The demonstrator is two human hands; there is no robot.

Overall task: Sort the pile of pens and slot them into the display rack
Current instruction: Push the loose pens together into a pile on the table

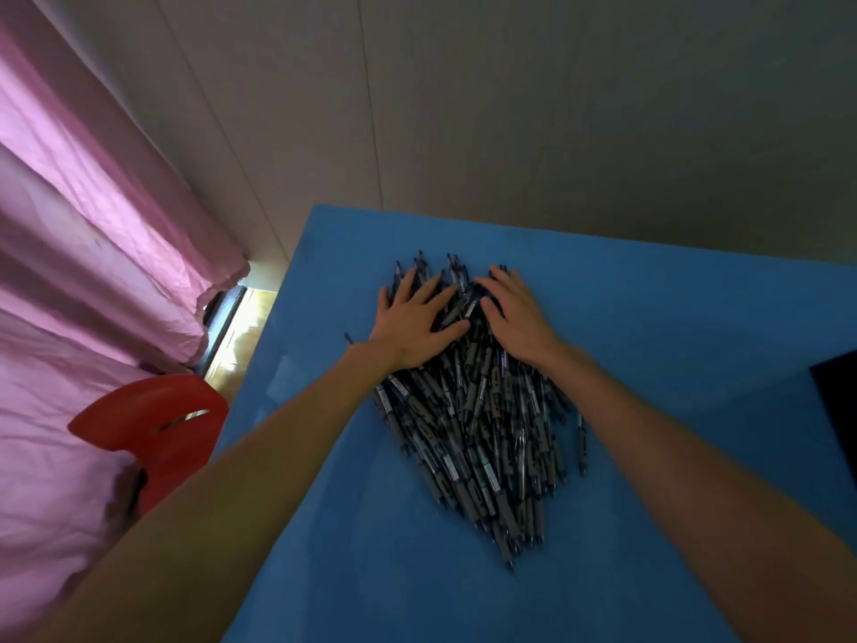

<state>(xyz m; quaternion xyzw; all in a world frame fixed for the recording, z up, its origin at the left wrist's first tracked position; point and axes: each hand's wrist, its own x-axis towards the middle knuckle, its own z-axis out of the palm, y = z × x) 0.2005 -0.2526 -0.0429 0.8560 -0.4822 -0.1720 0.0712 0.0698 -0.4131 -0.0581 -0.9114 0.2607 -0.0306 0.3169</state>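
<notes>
A big pile of dark grey pens [482, 429] lies on the blue table [649, 345], most of them pointing roughly toward and away from me. My left hand [415, 320] lies flat on the far left part of the pile, fingers spread and straight. My right hand [512, 313] rests flat on the far right part, fingers straight. Neither hand grips a pen. One pen [581, 445] lies apart at the pile's right side. No display rack is in view.
A red plastic chair [153, 426] stands left of the table, against a pink curtain [83, 234]. A grey wall [510, 109] runs behind the table's far edge. A dark object [837, 410] sits at the right edge of the frame.
</notes>
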